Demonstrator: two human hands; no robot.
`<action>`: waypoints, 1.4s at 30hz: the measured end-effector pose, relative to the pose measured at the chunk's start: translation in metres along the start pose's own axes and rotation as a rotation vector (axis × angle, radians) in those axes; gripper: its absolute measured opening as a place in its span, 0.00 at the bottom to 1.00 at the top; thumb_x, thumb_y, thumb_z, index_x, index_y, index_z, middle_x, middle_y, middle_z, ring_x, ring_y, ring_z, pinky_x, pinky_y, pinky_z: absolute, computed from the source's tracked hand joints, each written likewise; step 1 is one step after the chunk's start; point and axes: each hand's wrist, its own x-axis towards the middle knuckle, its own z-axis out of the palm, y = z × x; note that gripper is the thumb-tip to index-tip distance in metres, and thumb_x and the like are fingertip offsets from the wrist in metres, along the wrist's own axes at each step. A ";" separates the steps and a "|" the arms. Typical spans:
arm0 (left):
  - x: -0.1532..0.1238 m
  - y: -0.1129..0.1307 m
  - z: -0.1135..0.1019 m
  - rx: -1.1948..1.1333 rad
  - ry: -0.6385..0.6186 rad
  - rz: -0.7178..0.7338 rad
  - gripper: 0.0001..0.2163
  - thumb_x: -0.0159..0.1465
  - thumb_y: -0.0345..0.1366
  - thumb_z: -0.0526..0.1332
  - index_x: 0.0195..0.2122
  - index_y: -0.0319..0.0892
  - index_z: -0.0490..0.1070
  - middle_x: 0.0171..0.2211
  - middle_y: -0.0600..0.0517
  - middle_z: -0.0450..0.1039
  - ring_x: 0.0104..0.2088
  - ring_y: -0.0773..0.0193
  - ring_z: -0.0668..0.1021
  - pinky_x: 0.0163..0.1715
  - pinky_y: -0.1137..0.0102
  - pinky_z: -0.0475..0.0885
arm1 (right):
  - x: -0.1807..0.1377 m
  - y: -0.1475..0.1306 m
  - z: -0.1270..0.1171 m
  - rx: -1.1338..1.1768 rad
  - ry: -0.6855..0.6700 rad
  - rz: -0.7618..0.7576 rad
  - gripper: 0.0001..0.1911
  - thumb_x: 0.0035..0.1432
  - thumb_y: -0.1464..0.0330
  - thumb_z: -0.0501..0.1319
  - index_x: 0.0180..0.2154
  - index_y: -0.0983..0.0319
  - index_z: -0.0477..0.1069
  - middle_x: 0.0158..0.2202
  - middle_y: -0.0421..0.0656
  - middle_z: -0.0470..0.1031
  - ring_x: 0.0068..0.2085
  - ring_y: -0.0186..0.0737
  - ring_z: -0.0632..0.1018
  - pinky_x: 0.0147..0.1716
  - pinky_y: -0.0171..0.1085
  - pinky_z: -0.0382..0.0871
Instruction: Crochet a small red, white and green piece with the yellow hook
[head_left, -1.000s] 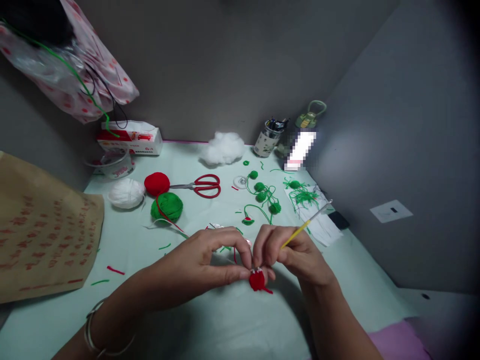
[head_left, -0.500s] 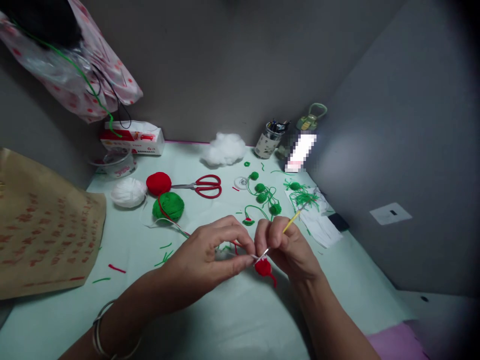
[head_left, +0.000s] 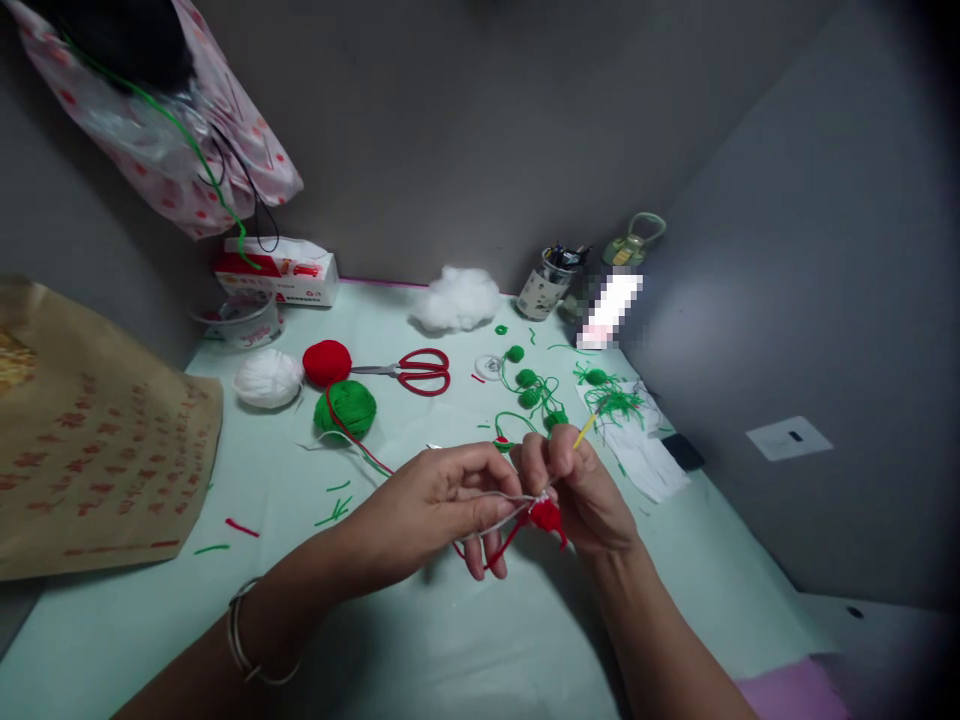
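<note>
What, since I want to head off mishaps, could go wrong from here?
The white strand and red strand run close at the left hand and might tangle. The hook in the right hand could snag the small red piece. The scissors point at the red ball and might nick it.

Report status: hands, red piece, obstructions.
Right fingers hold yellow-handled hook. White strand across left fingers. Red piece by the hook's tip. Scissors lie apart; nothing seen blocking.
</note>
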 end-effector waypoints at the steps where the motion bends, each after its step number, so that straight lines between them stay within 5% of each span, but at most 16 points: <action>1: 0.000 0.000 0.000 -0.019 -0.010 -0.013 0.06 0.69 0.38 0.64 0.39 0.43 0.70 0.27 0.56 0.74 0.25 0.66 0.81 0.25 0.72 0.73 | 0.000 0.000 0.000 -0.001 0.000 -0.002 0.19 0.62 0.56 0.70 0.29 0.58 0.66 0.26 0.35 0.70 0.23 0.30 0.60 0.21 0.28 0.58; 5: 0.001 0.001 0.000 -0.095 -0.055 -0.006 0.05 0.69 0.37 0.65 0.39 0.43 0.70 0.36 0.52 0.76 0.29 0.64 0.84 0.24 0.73 0.75 | -0.002 0.000 -0.001 0.040 -0.046 -0.001 0.15 0.64 0.58 0.69 0.31 0.58 0.68 0.27 0.36 0.70 0.25 0.32 0.63 0.22 0.28 0.58; 11: 0.004 0.000 0.003 -0.084 -0.023 -0.007 0.07 0.63 0.34 0.68 0.37 0.42 0.70 0.36 0.51 0.77 0.33 0.61 0.83 0.26 0.72 0.74 | -0.003 0.000 -0.001 0.042 -0.030 0.006 0.14 0.64 0.58 0.69 0.31 0.58 0.71 0.27 0.38 0.70 0.26 0.33 0.65 0.23 0.29 0.59; 19: -0.005 0.016 -0.008 0.350 0.170 0.140 0.07 0.64 0.30 0.65 0.43 0.45 0.74 0.37 0.55 0.75 0.41 0.63 0.76 0.45 0.67 0.70 | -0.001 -0.003 0.001 0.072 -0.046 0.009 0.10 0.65 0.60 0.68 0.33 0.56 0.76 0.29 0.39 0.74 0.25 0.33 0.65 0.24 0.31 0.59; 29: -0.008 0.022 -0.022 0.303 0.142 0.087 0.04 0.68 0.35 0.64 0.42 0.42 0.76 0.32 0.57 0.75 0.27 0.70 0.74 0.30 0.71 0.67 | 0.000 -0.002 0.001 0.074 -0.026 0.020 0.11 0.64 0.60 0.70 0.32 0.57 0.75 0.28 0.39 0.74 0.25 0.33 0.64 0.24 0.30 0.60; 34: 0.000 0.009 -0.016 0.390 0.131 0.093 0.07 0.68 0.35 0.63 0.42 0.44 0.81 0.38 0.54 0.78 0.29 0.68 0.72 0.30 0.71 0.67 | -0.001 0.000 0.000 0.074 -0.033 0.010 0.11 0.64 0.60 0.69 0.32 0.57 0.75 0.28 0.39 0.74 0.26 0.33 0.65 0.26 0.31 0.61; 42: 0.005 -0.003 -0.014 0.382 0.014 0.040 0.09 0.64 0.35 0.67 0.45 0.48 0.84 0.35 0.55 0.74 0.30 0.67 0.68 0.32 0.70 0.63 | -0.002 0.000 -0.001 0.088 -0.043 0.011 0.10 0.65 0.60 0.69 0.33 0.57 0.75 0.29 0.39 0.74 0.27 0.34 0.66 0.26 0.31 0.61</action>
